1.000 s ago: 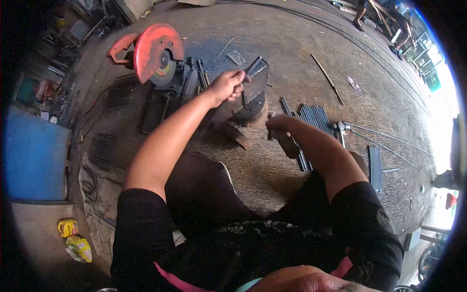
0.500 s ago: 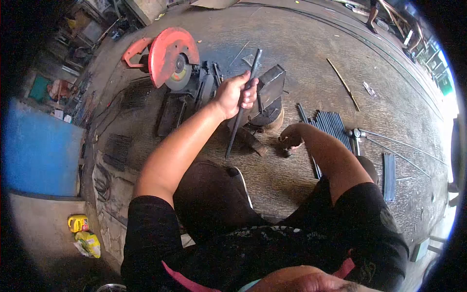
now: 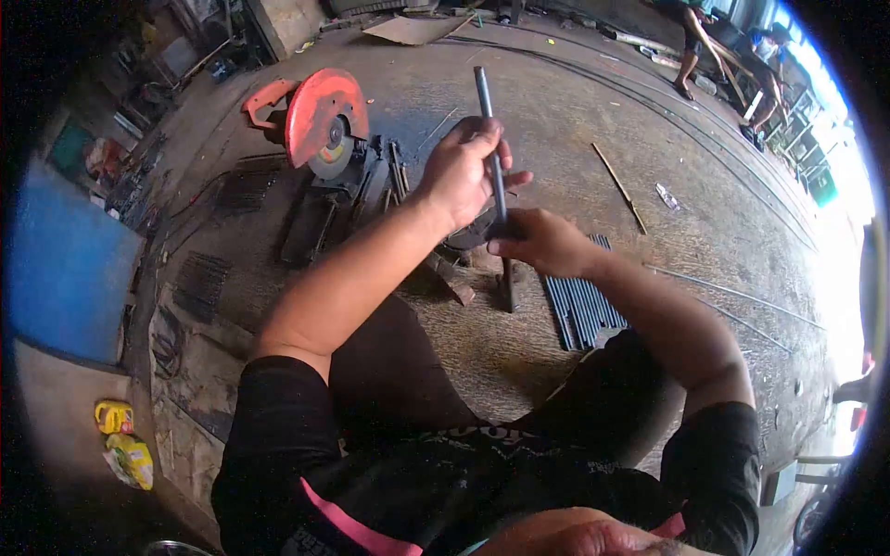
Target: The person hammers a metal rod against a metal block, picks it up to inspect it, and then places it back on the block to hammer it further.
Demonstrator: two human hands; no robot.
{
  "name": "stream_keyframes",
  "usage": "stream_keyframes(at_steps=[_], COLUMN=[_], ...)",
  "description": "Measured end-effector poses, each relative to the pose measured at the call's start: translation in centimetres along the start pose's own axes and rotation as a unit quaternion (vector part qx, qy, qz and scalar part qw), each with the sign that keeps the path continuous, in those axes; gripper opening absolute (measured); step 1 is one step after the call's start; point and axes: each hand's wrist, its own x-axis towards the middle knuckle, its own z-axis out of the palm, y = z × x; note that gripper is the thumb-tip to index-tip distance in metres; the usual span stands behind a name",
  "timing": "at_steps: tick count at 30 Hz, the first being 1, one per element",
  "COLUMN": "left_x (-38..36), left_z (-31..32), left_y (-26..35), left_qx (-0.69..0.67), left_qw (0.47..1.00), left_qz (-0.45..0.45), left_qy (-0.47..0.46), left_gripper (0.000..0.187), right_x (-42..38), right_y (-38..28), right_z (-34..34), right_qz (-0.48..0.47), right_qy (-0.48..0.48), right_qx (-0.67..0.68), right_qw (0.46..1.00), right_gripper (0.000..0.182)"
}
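A dark metal rod [image 3: 484, 93] stands tilted up in front of me, running from beyond my left hand down past my right. My left hand [image 3: 464, 176] holds its upper part, the thumb across it and some fingers loosely extended. Lower down, my right hand [image 3: 545, 243] is closed around the same rod. Behind and under my hands, a dark metal block on a round base is mostly hidden. Close to my right forearm lies a row of cut metal rods [image 3: 579, 310] on the floor.
A red cut-off saw [image 3: 320, 116] stands ahead on the left. Bundles of thin dark rods [image 3: 201, 278] lie at left. Long thin rods [image 3: 742, 287] stretch to the right. A thin stick [image 3: 619, 185] lies ahead. Another person [image 3: 691, 56] is at the far right.
My right hand has come up from near the floor and taken hold of the rod. The rod is turned to lean the other way, and my left hand's grip looks looser.
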Motion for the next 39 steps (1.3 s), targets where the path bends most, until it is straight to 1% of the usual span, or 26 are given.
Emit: stream_keyframes(at_steps=[1,2,4,5,6,7,8,9,10,12,13,14,15,16,17,19,20,21,22,23,24,25,27,34,36,39], left_x=[-0.7,-1.3,-2.4,-2.5,-2.8,-2.9,-2.7,-2.2,-2.3,-2.5,-2.2,-2.1,-2.1,-2.1,-2.2,-2.9,-3.0,-2.9,-3.1,-3.3,-3.6,-3.3,-2.7,-2.8,-2.4,-2.6], left_z=[1.1,2.0,2.8,2.6,2.7,3.0,2.8,2.3,2.0,1.8,1.0,0.7,0.6,0.7,0.9,1.4,1.4,1.1,1.0,1.1,1.4,0.9,0.0,0.4,0.2,0.5], left_y=[0.3,0.8,1.7,2.3,3.0,3.6,3.9,4.3,4.0,3.8,3.7,3.8,4.1,4.4,4.5,5.0,5.0,5.2,5.2,5.2,5.5,5.3,5.2,5.2,5.2,5.4], left_qx=[0.016,0.014,-0.017,0.007,0.008,-0.046,-0.102,-0.164,-0.166,-0.191,-0.213,-0.215,-0.219,-0.222,-0.190,-0.185,-0.178,-0.207,-0.208,-0.195,-0.181,-0.181,-0.209,-0.192,-0.168,-0.163], left_qw=[1.000,0.999,0.997,0.992,0.994,0.987,0.976,0.947,0.949,0.949,0.932,0.934,0.948,0.959,0.971,0.974,0.976,0.959,0.959,0.968,0.975,0.976,0.946,0.937,0.925,0.927], left_qz=[0.018,0.028,0.011,0.011,0.015,0.000,-0.015,-0.032,-0.031,-0.016,-0.008,-0.012,0.003,0.017,0.045,0.046,0.050,0.057,0.056,0.057,0.057,0.056,0.076,0.085,0.104,0.106], left_qy=[0.012,0.014,-0.075,-0.123,-0.111,-0.153,-0.193,-0.273,-0.265,-0.251,-0.293,-0.286,-0.230,-0.174,-0.140,-0.124,-0.114,-0.187,-0.183,-0.148,-0.112,-0.108,-0.237,-0.278,-0.325,-0.322], left_gripper=[0.023,0.023,0.032,0.052,0.052,0.062,0.072,0.085,0.085,0.091,0.095,0.095,0.097,0.099,0.098,0.093,0.088,0.088,0.088,0.086,0.085,0.085,0.083,0.081,0.082,0.083], right_x=[-1.1,-2.0,-3.6,-4.3,-5.3,-6.0,-6.5,-7.1,-7.4,-7.5,-7.4,-7.4,-7.2,-7.0,-6.8,-6.4,-6.3,-6.1,-5.9,-5.8,-5.6,-5.5,-5.1,-5.3,-5.4,-5.5], right_y=[-0.6,-0.9,-0.8,-1.0,-1.3,-1.6,-2.1,-2.6,-2.8,-2.4,-2.2,-2.0,-1.9,-2.1,-2.6,-3.0,-2.8,-2.5,-2.3,-2.6,-2.4,-2.1,-2.0,-0.4,-0.5,-0.2], right_z=[0.5,0.9,1.3,1.6,1.9,2.1,2.3,2.3,2.4,2.6,2.7,3.0,3.5,3.5,3.2,3.2,3.3,3.3,3.4,3.6,3.7,3.8,3.8,3.6,3.5,3.4], right_qz=[0.054,0.048,0.050,0.043,0.054,0.068,0.069,0.090,0.109,0.126,0.118,0.109,0.113,0.116,0.130,0.142,0.147,0.149,0.149,0.128,0.129,0.117,0.116,0.075,0.082,0.094], right_qy=[0.031,0.027,0.046,0.035,0.010,-0.015,-0.026,-0.043,-0.059,-0.080,-0.065,-0.050,-0.001,-0.005,0.030,0.090,0.089,0.115,0.140,0.163,0.161,0.178,0.199,0.206,0.196,0.172], right_qx=[0.046,0.039,0.073,0.071,0.134,0.199,0.204,0.189,0.172,0.194,0.221,0.250,0.333,0.337,0.330,0.311,0.313,0.290,0.267,0.234,0.236,0.229,0.243,0.244,0.242,0.249], right_qw=[0.997,0.998,0.995,0.996,0.989,0.978,0.976,0.977,0.977,0.970,0.966,0.961,0.936,0.934,0.935,0.935,0.934,0.938,0.942,0.950,0.949,0.950,0.942,0.945,0.947,0.948], right_gripper=[0.034,0.034,0.028,0.028,0.026,0.024,0.024,0.026,0.028,0.031,0.034,0.036,0.034,0.034,0.033,0.032,0.032,0.033,0.035,0.031,0.031,0.028,0.020,0.018,0.018,0.020])
